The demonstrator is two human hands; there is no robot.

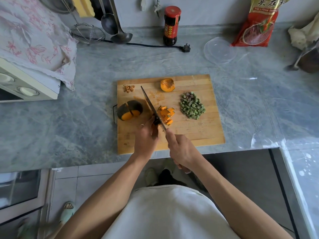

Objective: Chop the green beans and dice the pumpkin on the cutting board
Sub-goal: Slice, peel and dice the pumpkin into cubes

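Note:
A wooden cutting board point(198, 131) lies on the grey counter. My right hand point(181, 150) grips the handle of a cleaver point(151, 106), whose blade runs up and left across the board. My left hand point(146, 137) holds a dark-skinned pumpkin piece against the blade's left side, fingers curled. Diced pumpkin point(166, 113) is piled just right of the blade. A sliced pumpkin chunk point(129, 110) with dark green skin sits at the board's left edge. A pumpkin end piece point(167, 84) rests at the far edge. Chopped green beans point(192, 106) form a heap on the right.
Pumpkin scraps point(129, 88) lie at the board's far left corner. Behind the board stand a sauce bottle point(172, 25), a plug and cord point(186, 47), a clear lid point(220, 50), a red bag point(257, 23), ladles point(120, 36). A cloth-covered appliance point(29, 66) sits left.

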